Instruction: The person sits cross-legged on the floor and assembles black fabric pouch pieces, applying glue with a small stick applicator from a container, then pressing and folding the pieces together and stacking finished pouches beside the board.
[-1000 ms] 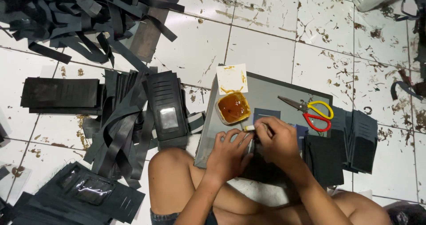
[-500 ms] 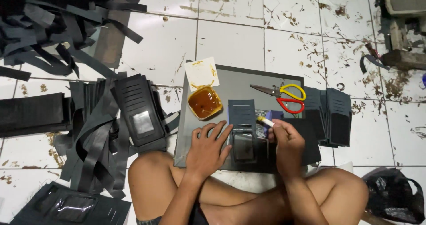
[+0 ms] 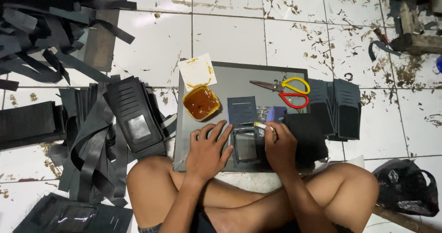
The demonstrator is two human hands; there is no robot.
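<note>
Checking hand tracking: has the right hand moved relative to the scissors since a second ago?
Yes. The right hand has dropped below and left of the scissors on the grey board; earlier it sat closer beneath their handles, beside the left hand.

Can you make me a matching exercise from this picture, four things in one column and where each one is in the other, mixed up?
Things:
1. scissors
2. tub of amber glue
3. left hand
4. right hand

Places:
A. flat on the grey board, left of the windowed black piece
B. gripping a small white-tipped applicator
C. on the board's far right part
D. beside a stained white card

Pairs: 1-C, 2-D, 3-A, 4-B
</note>
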